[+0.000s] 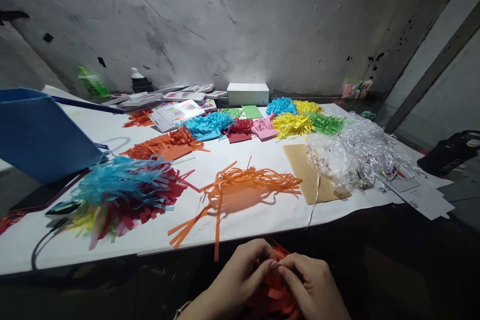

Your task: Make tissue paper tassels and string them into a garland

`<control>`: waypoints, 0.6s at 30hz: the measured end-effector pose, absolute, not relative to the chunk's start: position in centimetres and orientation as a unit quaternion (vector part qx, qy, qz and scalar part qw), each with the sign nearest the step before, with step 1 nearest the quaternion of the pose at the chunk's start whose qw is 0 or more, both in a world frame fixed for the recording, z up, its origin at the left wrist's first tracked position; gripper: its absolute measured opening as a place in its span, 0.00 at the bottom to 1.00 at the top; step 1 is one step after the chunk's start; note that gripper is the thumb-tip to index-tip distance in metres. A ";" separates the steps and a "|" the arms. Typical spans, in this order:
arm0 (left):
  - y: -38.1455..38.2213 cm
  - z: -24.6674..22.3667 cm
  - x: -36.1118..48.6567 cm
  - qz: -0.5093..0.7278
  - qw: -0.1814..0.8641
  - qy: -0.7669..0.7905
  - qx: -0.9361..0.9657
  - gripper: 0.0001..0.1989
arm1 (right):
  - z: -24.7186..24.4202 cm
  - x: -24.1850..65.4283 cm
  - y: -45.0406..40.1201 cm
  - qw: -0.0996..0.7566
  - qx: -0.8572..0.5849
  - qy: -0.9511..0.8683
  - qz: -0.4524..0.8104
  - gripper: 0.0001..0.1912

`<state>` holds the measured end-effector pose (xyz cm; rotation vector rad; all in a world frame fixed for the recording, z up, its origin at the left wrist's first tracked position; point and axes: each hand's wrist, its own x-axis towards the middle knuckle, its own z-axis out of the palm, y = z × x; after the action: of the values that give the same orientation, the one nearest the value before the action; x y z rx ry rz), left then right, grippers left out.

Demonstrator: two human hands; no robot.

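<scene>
Below the table's front edge, my left hand and my right hand meet, thumbs and forefingers pinched together. Between them is orange-red fringed paper, its cut strips hanging beneath my fingers. The exact spot they pinch is partly covered by the fingertips. Just beyond, on the white-covered table, lies an orange fringed paper piece with long loose strips, one reaching over the edge. A heap of blue fringed paper rests left of it, on top of red, yellow and pink strips.
A blue box stands at the left. Farther back are a white box, printed cards and several coloured paper bundles, including yellow fringe. White shredded strands and a brown envelope lie right; a black bottle sits beyond.
</scene>
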<state>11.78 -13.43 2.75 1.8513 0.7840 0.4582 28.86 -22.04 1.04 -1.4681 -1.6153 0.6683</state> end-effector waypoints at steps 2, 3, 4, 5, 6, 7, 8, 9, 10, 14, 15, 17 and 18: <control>-13.4 2.7 11.8 0.197 0.522 0.325 0.764 0.12 | 0.9 28.8 -22.0 0.427 -0.574 -0.648 0.262 0.12; -13.4 2.6 11.9 0.203 0.526 0.327 0.759 0.12 | 0.8 28.8 -22.0 0.439 -0.572 -0.650 0.241 0.09; -13.3 2.4 12.0 0.208 0.534 0.330 0.750 0.13 | 0.7 28.7 -21.9 0.451 -0.567 -0.656 0.210 0.06; -13.2 2.3 12.0 0.211 0.550 0.332 0.736 0.13 | 0.7 28.7 -21.8 0.463 -0.558 -0.667 0.174 0.06; -13.1 2.1 12.1 0.208 0.578 0.332 0.716 0.15 | 0.6 28.6 -21.8 0.472 -0.546 -0.678 0.139 0.06; -13.0 1.9 12.1 0.204 0.613 0.332 0.688 0.17 | 0.6 28.6 -21.7 0.478 -0.534 -0.688 0.115 0.06; -12.9 1.8 12.0 0.200 0.648 0.331 0.656 0.19 | 0.5 28.5 -21.7 0.481 -0.528 -0.692 0.103 0.06; -12.8 1.6 11.9 0.197 0.678 0.330 0.626 0.21 | 0.4 28.5 -21.7 0.484 -0.528 -0.690 0.101 0.06; -12.7 1.5 11.8 0.198 0.698 0.329 0.604 0.22 | 0.4 28.5 -21.7 0.487 -0.533 -0.684 0.105 0.06; -12.6 1.5 11.3 0.202 0.702 0.334 0.596 0.22 | -0.1 28.4 -21.8 0.494 -0.540 -0.667 0.135 0.05; -12.6 1.5 11.3 0.197 0.698 0.334 0.602 0.22 | -0.2 28.4 -21.8 0.500 -0.537 -0.666 0.135 0.06; -12.7 1.5 11.3 0.188 0.691 0.334 0.613 0.20 | -0.3 28.3 -21.8 0.504 -0.534 -0.666 0.131 0.06; -12.7 1.5 11.3 0.184 0.686 0.333 0.620 0.19 | -0.3 28.3 -21.8 0.501 -0.533 -0.670 0.128 0.06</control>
<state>11.34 -12.69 1.51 1.3878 0.7457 0.4118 28.28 -21.76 -0.33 -1.2898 -1.6190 0.3087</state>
